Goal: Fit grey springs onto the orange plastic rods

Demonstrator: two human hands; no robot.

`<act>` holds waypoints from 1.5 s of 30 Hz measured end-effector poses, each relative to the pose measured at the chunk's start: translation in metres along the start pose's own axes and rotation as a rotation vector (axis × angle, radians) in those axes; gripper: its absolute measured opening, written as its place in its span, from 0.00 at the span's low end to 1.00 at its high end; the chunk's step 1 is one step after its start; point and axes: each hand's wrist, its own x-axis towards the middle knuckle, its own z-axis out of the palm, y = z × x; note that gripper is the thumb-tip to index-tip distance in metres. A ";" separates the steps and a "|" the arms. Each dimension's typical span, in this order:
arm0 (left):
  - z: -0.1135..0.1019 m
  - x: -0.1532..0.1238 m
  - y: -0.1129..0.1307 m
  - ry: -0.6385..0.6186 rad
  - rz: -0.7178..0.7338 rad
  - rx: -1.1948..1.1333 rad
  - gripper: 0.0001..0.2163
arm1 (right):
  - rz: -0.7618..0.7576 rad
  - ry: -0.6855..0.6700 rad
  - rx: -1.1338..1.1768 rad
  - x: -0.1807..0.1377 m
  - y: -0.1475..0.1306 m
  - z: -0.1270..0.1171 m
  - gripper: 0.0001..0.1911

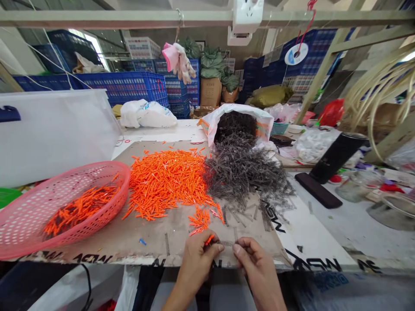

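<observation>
My left hand [201, 255], at the table's front edge, is closed with a small orange plastic piece [209, 240] between thumb and fingers. Beside it my right hand [254, 259] pinches one end of a thin metal spring [226, 243], which stretches across the gap towards the left fingertips. Whether the spring's left end sits on the orange piece is hidden by my fingers. Ahead of my left hand spreads a heap of orange plastic pieces [168, 181]. A pile of dark springs [246, 172] spills from a white sack [264, 119] ahead of my right hand.
At the left a pink basket [113, 207] holds orange pieces with springs, in front of a white plastic bin [55, 134]. A black bottle [337, 157] and a dark phone-like slab [317, 190] are at the right. Gloves [181, 62] hang from the overhead bar.
</observation>
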 end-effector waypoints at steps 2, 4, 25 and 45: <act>-0.005 0.000 0.002 -0.100 -0.016 -0.053 0.06 | 0.047 -0.036 0.094 0.003 -0.003 -0.003 0.19; -0.008 -0.001 0.004 -0.139 -0.011 -0.041 0.06 | 0.038 -0.026 0.152 0.005 -0.007 -0.004 0.18; -0.022 -0.011 0.000 -0.146 -0.133 -0.146 0.15 | 0.078 -0.142 0.134 0.002 -0.011 -0.006 0.17; -0.035 -0.019 -0.001 -0.229 -0.459 -0.535 0.17 | -0.920 -0.024 -0.926 0.024 -0.016 -0.041 0.07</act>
